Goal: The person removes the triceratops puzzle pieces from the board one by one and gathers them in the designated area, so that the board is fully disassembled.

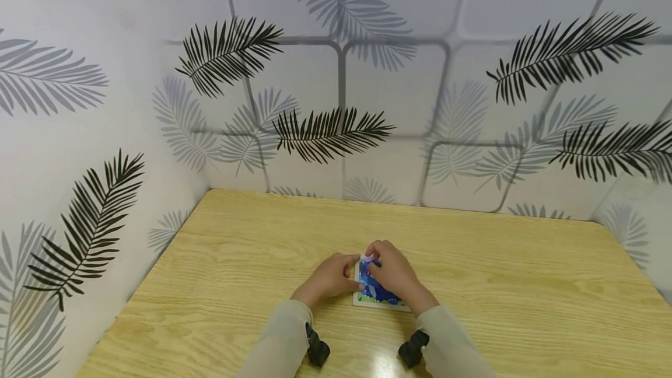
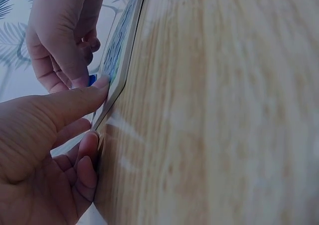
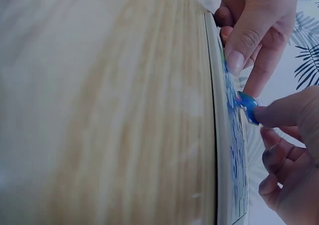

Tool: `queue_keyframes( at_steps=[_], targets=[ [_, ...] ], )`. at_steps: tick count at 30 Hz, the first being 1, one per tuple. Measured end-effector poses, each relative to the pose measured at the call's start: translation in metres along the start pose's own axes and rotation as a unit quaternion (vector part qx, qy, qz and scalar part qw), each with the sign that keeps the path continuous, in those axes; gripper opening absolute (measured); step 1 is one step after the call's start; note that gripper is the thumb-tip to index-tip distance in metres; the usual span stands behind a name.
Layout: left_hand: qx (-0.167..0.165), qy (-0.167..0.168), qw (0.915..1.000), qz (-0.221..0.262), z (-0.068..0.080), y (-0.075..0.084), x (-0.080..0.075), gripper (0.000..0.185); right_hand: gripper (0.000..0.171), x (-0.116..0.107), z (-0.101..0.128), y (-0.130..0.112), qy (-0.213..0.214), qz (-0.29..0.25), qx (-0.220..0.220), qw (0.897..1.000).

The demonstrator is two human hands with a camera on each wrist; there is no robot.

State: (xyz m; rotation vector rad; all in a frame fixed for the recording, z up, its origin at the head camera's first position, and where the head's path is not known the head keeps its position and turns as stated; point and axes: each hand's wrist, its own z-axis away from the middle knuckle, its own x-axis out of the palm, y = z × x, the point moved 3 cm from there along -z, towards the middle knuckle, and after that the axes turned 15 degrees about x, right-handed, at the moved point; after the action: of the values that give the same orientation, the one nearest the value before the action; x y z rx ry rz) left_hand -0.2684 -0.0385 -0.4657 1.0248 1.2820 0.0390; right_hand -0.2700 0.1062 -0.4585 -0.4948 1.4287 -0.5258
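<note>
- Puzzle piece, small and blue, sits between the thumb and a finger of the right hand, which pinches it by one edge.
- It is at the face of the puzzle board, tilted outward from it in the right wrist view; whether it touches the surface I cannot tell.
- From the right hand, the piece lies at the fingertips, on the side toward the left hand, over the upper left part of the board in the head view.
- Right is the nearer hand, since it holds the piece; the left thumb is just beside it.
- The left hand grips the board's left edge, thumb on the face and other fingers curled at the border.
- The board lies flat on the table; the right hand covers part of it, so its long axis is uncertain, as is that of the piece.
- No brand, label or writing can be read on board, piece or the black wrist devices; the board shows only a blue picture with green along its near side.
</note>
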Motion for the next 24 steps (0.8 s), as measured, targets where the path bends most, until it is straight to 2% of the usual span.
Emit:
queue_keyframes(
  at_steps=[4, 10, 20, 24],
  targets=[
    [0.002, 0.001, 1.0, 0.004, 0.001, -0.001, 0.001, 0.065, 0.008, 0.0, -0.001, 0.003, 0.008, -0.057, -0.007, 0.998],
    [-0.002, 0.0, 1.0, 0.008, 0.0, -0.001, 0.002, 0.065, 0.005, -0.005, -0.003, 0.01, 0.004, -0.129, 0.03, 0.991],
    [-0.03, -0.004, 0.9993, 0.022, -0.001, -0.003, 0.003, 0.066, 0.01, -0.026, -0.005, 0.034, -0.003, -0.165, 0.104, 0.981],
    [-0.032, -0.003, 0.9992, 0.026, 0.0, -0.003, 0.002, 0.066, 0.011, -0.034, -0.004, 0.045, -0.001, -0.17, 0.125, 0.977]
  ],
)
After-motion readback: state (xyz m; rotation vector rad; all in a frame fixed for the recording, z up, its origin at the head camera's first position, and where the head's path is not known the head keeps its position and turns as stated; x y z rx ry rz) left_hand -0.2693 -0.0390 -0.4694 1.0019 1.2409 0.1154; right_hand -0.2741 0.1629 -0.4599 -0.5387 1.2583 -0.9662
